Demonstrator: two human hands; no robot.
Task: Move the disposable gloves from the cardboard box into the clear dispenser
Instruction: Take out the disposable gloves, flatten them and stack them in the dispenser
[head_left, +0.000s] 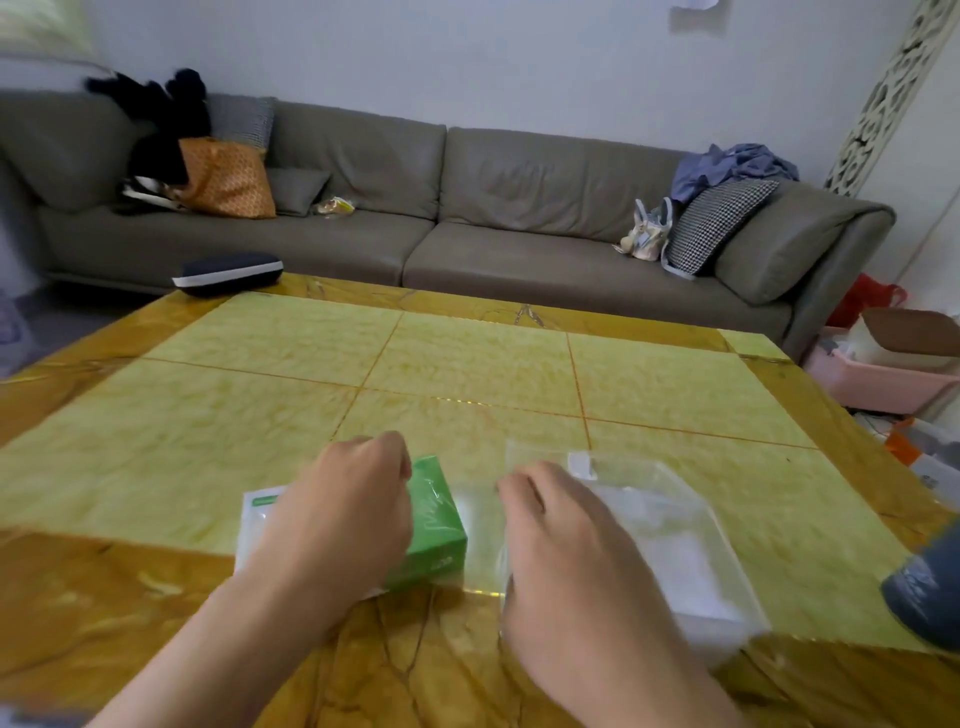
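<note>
Green cardboard box (434, 525) half hidden under left hand (343, 512); right hand (566, 545) covers clear dispenser (675, 540); both hands' fingers curl from view, grip unclear.

Soft, even daylight fills the room, fairly bright, with no hard shadows; its source is perhaps off to the upper left, where the frame washes out pale. A thin bright glint lies on the bench (218, 415) between the left hand (345, 512) and the right hand (566, 545). Both hands are smeared by motion blur, their fingertips indistinct. Straight lines bow toward the frame edges from the wide lens, and the far corners go soft.
</note>
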